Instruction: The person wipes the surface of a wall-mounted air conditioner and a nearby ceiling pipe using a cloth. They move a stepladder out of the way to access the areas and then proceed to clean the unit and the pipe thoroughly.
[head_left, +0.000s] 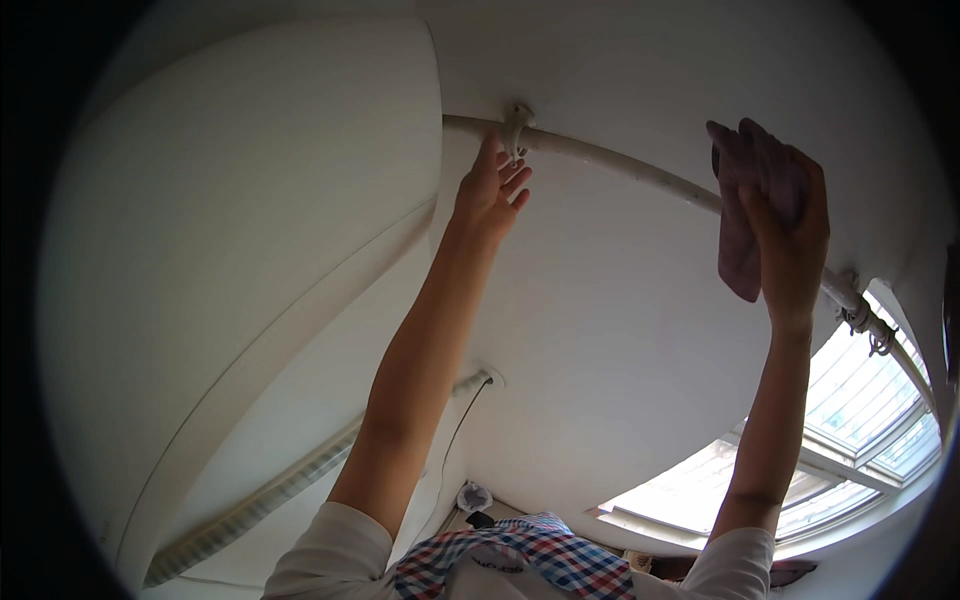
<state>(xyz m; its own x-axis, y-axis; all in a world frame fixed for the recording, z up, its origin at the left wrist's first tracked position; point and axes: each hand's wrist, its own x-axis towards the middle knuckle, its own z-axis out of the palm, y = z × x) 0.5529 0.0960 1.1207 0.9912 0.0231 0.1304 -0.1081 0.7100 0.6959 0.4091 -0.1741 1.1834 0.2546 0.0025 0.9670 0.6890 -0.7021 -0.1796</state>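
Note:
A pale rod (615, 159) runs along the white wall or ceiling surface, held by a bracket (517, 127). My left hand (491, 187) reaches up to this bracket, fingers apart and holding nothing. Its thumb overlaps the rod; whether it touches cannot be told. Farther right, my right hand (799, 225) grips a folded dull-purple cloth (739, 247), thumb pressed across the folds. Cloth and hand hide a stretch of the rod behind them. Whether the cloth meets the rod is unclear.
A large white panel (285, 172) stands close on the left, covering the rod's end. Wire loops (874, 330) wrap the rod near a bright slatted window (862, 382). A ribbed hose (255, 502) and dark cable (450, 442) lie lower left.

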